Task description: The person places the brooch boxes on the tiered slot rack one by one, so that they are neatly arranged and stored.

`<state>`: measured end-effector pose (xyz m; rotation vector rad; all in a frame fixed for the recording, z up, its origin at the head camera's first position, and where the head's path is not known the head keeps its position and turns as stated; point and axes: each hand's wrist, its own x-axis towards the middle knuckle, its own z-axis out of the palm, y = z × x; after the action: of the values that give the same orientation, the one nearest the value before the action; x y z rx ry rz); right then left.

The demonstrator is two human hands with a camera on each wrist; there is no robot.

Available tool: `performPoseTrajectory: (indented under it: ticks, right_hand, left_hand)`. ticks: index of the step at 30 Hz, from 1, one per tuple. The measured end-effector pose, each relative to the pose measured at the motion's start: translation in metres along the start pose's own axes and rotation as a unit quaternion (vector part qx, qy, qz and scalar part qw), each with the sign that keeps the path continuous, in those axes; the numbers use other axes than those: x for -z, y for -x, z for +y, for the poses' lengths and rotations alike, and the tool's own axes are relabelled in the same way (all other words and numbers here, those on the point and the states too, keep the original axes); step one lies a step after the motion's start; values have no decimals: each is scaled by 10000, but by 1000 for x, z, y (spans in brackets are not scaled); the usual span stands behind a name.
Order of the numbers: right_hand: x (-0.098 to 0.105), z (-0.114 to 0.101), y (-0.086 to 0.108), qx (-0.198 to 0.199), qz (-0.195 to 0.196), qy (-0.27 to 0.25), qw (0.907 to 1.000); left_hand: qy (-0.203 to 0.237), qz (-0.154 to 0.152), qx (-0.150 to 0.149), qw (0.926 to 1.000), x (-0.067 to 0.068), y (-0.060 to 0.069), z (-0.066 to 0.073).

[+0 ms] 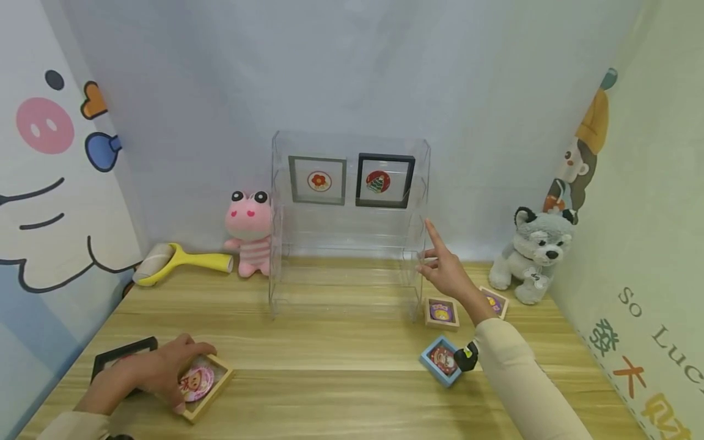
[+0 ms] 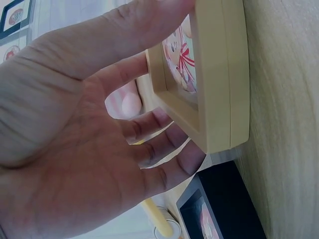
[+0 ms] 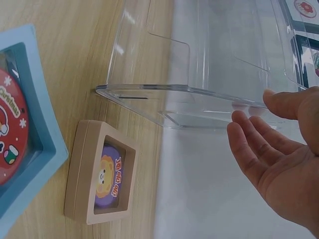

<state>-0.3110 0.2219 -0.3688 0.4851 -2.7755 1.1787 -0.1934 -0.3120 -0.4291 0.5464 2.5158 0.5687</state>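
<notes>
And here, nearest, the left hand (image 1: 159, 368) spans the pale wood-coloured display frame (image 1: 214, 396), left of centre at the table's front, thumb on one edge, fingers round another: it has hold of it. Looks light, stiff, probably smooth; the clear pane over the pink badge likely scratches or smudges, so the thick outer rims are the place to pinch, clear of the window. Just beside it, partly under the hand, a black display frame (image 1: 123, 349). Across to the right, a light-blue frame (image 1: 434, 371), then a small wood-toned frame with a lion badge (image 3: 82, 169). Above that comes the right hand (image 1: 447, 270), index pointing out, the other fingers loosely bent, holding nothing; it's by the side of the clear tiered rack (image 1: 346, 299), whether touching I can't tell. That plastic looks rigid, perhaps slippery. Farther up, two framed badges, a flower (image 1: 319, 181) and a Christmas tree (image 1: 377, 182), stand on the top tier.
</notes>
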Motion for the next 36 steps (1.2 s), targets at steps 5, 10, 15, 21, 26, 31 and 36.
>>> performPoseTrajectory:
  ticks: [5, 10, 15, 21, 26, 31, 36]
  right_hand:
    - [-2, 0, 0, -28, -26, -8, 10000]
    - [-2, -1, 1, -42, -52, -15, 10000]
    - [-2, -1, 2, -63, -75, -31, 9999]
    - [-2, -2, 2, -83, -85, -56, 9999]
    - [-2, -2, 2, -121, -112, -101, 9998]
    - [-2, -3, 1, -107, -129, -77, 9998]
    - [-2, -2, 2, -154, -133, -89, 9998]
  left_hand:
    - [-21, -27, 31, 10000, 0, 1, -1]
    - [22, 12, 42, 10000, -1, 2, 0]
    - [116, 247, -99, 9996, -5, 2, 1]
    - [266, 712, -170, 9970, -9, -3, 8]
    - [138, 1032, -32, 9946, -12, -9, 8]
    - [77, 1251, 30, 9921, -14, -11, 12]
    - [140, 1330, 139, 9909, -15, -12, 15]
